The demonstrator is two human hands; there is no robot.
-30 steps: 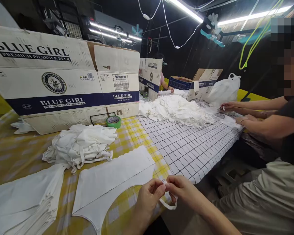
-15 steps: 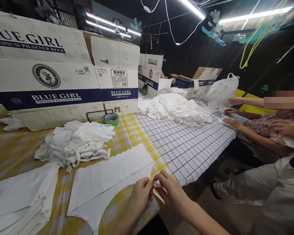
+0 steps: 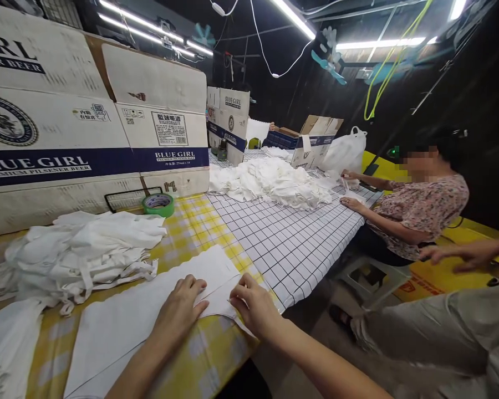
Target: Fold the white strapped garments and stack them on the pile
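Note:
A flat white fabric piece (image 3: 141, 310) with a scalloped upper edge lies on the yellow checked tablecloth (image 3: 203, 354) in front of me. My left hand (image 3: 178, 310) rests on it, fingers bent and pressing down near its right end. My right hand (image 3: 255, 305) sits at the fabric's right tip, fingers curled and pinching the cloth edge. A heap of white strap pieces (image 3: 75, 255) lies to the left, just beyond the flat piece.
A large Blue Girl beer carton (image 3: 87, 138) stands behind the heap, with a green tape roll (image 3: 158, 204) beside it. A big white fabric pile (image 3: 270, 185) sits on the grid-pattern cloth (image 3: 291, 244). A seated person's hands (image 3: 351, 202) work at the right; another hand (image 3: 461, 255) reaches in.
Both my hands moved from the table edge, where they pinched a thin white strip, onto the flat fabric piece. The view swung right, showing the seated person.

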